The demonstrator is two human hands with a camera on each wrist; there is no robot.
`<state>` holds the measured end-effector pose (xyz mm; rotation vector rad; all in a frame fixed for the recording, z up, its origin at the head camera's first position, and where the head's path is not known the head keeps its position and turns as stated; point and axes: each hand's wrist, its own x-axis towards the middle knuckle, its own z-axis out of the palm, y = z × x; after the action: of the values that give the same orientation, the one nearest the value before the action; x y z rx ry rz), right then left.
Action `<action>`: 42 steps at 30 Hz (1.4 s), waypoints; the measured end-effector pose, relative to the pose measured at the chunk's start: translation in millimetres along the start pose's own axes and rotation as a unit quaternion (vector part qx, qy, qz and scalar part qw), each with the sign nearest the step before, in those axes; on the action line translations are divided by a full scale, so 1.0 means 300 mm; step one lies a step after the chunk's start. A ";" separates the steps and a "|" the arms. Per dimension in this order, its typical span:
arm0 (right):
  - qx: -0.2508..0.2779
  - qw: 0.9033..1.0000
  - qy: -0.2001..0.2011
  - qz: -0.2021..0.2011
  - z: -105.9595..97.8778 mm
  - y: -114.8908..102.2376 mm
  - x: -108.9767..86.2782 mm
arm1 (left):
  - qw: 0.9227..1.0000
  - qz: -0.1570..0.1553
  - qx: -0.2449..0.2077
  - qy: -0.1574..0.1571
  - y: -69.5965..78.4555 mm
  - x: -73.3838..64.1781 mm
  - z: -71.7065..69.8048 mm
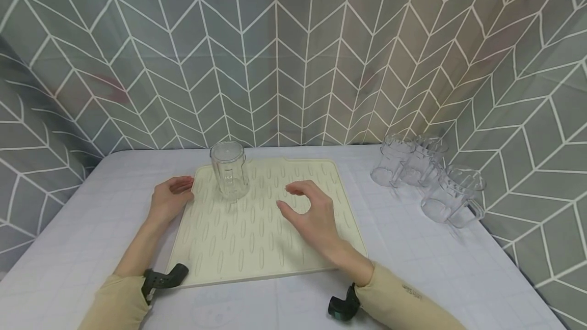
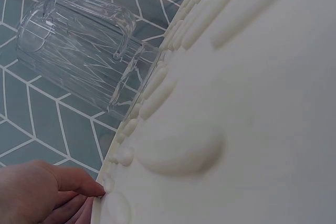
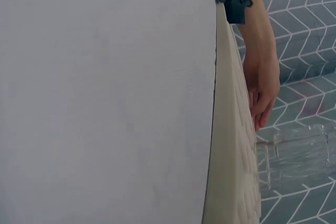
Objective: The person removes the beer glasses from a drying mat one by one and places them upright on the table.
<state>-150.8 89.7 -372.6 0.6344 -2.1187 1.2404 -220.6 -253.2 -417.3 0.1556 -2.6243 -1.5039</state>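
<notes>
A clear glass mug [image 1: 229, 172] stands on the back left part of a cream ribbed drying mat [image 1: 275, 238]; its handle shows in the left wrist view. My left hand [image 1: 170, 198] lies at the mat's left edge, fingers loosely bent, with a fingertip right at the edge in the left wrist view. Over the right half of the mat, my right hand [image 1: 316, 215] holds nothing; thumb and fingers curve into a wide C with a gap between the tips. The right wrist view shows the left hand [image 3: 262, 87] beside the mat's far side, near the mug [image 3: 299, 156].
Three more clear mugs stand at the table's back right: one [image 1: 392, 159] at the left, another [image 1: 419, 162] beside it, a third [image 1: 451, 195] nearer the right edge. A white cloth [image 1: 390, 238] covers the table. Patterned curtains [image 1: 293, 55] hang behind and at the sides.
</notes>
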 end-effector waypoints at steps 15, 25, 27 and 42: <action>0.012 1.000 -0.016 0.006 0.134 -0.053 0.038 | 1.000 -0.004 0.006 -0.003 -0.003 0.002 -0.010; 0.014 0.998 -0.038 0.046 0.221 -0.091 0.065 | 1.000 -0.003 0.002 -0.001 -0.004 0.001 -0.015; 0.014 0.998 -0.041 0.053 0.239 -0.093 0.068 | 1.000 -0.004 0.005 -0.003 -0.005 0.002 -0.015; 0.015 0.994 -0.056 0.095 0.343 -0.076 0.084 | 1.000 0.003 -0.010 -0.011 -0.002 0.010 -0.012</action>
<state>-179.5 -14.4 -381.1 0.5358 -2.2999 1.3705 -223.1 -256.9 -415.8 0.1289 -2.6225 -1.5392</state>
